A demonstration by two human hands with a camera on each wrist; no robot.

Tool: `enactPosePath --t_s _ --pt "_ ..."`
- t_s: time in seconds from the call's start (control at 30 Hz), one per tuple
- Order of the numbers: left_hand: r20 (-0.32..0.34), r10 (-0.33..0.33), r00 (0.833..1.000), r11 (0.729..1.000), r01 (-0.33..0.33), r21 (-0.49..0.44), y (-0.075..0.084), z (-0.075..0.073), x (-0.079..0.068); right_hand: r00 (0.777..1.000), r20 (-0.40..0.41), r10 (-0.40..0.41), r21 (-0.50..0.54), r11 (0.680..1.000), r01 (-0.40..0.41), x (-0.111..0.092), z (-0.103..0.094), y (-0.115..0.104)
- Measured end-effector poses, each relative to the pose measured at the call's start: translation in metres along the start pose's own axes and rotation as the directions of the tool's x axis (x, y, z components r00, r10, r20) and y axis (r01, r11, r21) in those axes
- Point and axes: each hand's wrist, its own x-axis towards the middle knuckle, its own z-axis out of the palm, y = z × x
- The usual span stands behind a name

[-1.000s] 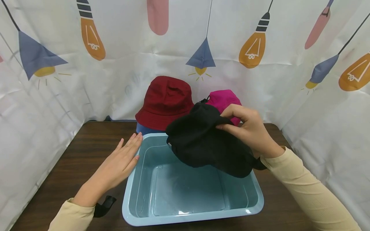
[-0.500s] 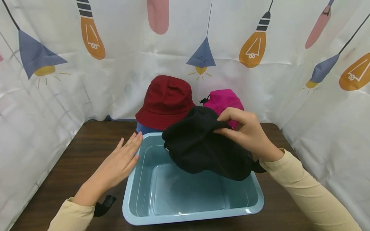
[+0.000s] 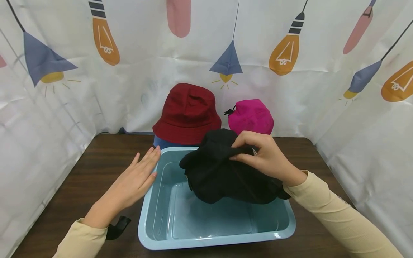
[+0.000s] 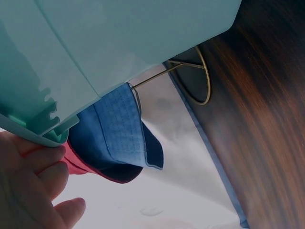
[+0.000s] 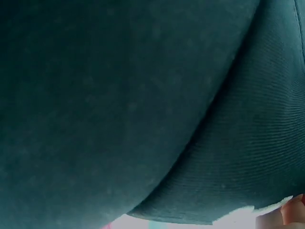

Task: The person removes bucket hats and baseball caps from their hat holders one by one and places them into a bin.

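My right hand (image 3: 262, 157) pinches the edge of a black cloth hat (image 3: 222, 179) between thumb and fingers. The hat hangs over the back right of a light blue plastic tub (image 3: 216, 242), covering part of its far rim. Up close in the right wrist view, the hat's dark fabric (image 5: 119, 95) fills most of the picture, with fingertips at the lower right corner. With fingers straight, my left hand (image 3: 129, 188) rests at the tub's left rim. The left wrist view shows its fingers (image 4: 50, 179) at the rim's edge.
Behind the tub, a red bucket hat (image 3: 188, 114) sits over a blue hat (image 4: 121, 126), near a thin metal wire stand (image 4: 207, 78). A pink hat with a black cord (image 3: 251, 116) is to their right. The dark wooden table (image 3: 106, 161) meets a printed white curtain (image 3: 135, 93).
My right hand has moved left and down with the black hat, bringing it lower over the tub. More of the pink hat shows now. The left hand stays at the rim.
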Motion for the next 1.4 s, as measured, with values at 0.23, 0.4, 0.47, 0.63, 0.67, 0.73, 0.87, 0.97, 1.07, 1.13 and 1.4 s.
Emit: enactPosePath --t_s 0.23,0.4,0.47,0.63,0.67,0.73,0.87,0.97,1.07,1.13,1.4 --pt "0.002 -0.005 1.0 1.0 0.005 -0.002 0.0 0.0 0.001 1.0 0.025 0.017 0.021 1.0 -0.018 0.0 0.007 -0.001" --pt "0.001 -0.006 1.0 1.0 0.006 -0.002 -0.001 0.001 0.001 0.999 0.042 0.014 0.018 1.0 -0.015 0.0 0.012 -0.001" --pt "0.0 -0.006 1.0 1.0 0.006 -0.003 -0.001 0.001 0.0 0.999 0.047 0.015 0.021 1.0 -0.016 0.0 0.014 -0.001" --pt "0.0 -0.008 1.0 1.0 0.008 -0.01 0.0 0.001 0.0 0.998 0.063 0.016 0.028 0.999 -0.018 -0.001 0.018 -0.001" --pt "0.0 -0.007 1.0 1.0 0.007 -0.009 0.0 0.0 0.0 0.998 0.066 0.016 0.026 1.0 -0.018 -0.001 0.019 -0.001" --pt "0.002 -0.007 1.0 1.0 0.007 -0.01 0.0 0.0 0.0 0.998 0.068 0.015 0.024 1.0 -0.017 -0.001 0.02 -0.001" --pt "0.013 -0.011 1.0 1.0 0.011 -0.01 0.001 -0.001 0.0 0.998 0.067 0.018 0.018 1.0 -0.019 -0.002 0.02 -0.001" --pt "0.024 -0.02 0.999 1.0 0.02 -0.009 0.001 -0.002 0.0 0.997 0.074 0.017 0.011 1.0 -0.018 -0.003 0.022 -0.002" --pt "0.032 -0.026 0.999 1.0 0.026 -0.004 0.002 -0.002 0.0 0.996 0.086 0.012 -0.003 1.0 -0.011 -0.004 0.025 -0.003" --pt "0.036 -0.027 0.999 1.0 0.027 -0.001 0.002 -0.003 0.0 0.996 0.093 0.006 -0.007 1.0 -0.005 -0.004 0.027 -0.005" --pt "0.037 -0.023 0.999 1.0 0.024 -0.001 0.002 -0.004 0.0 0.994 0.107 0.003 -0.032 0.999 0.0 -0.004 0.033 -0.01"
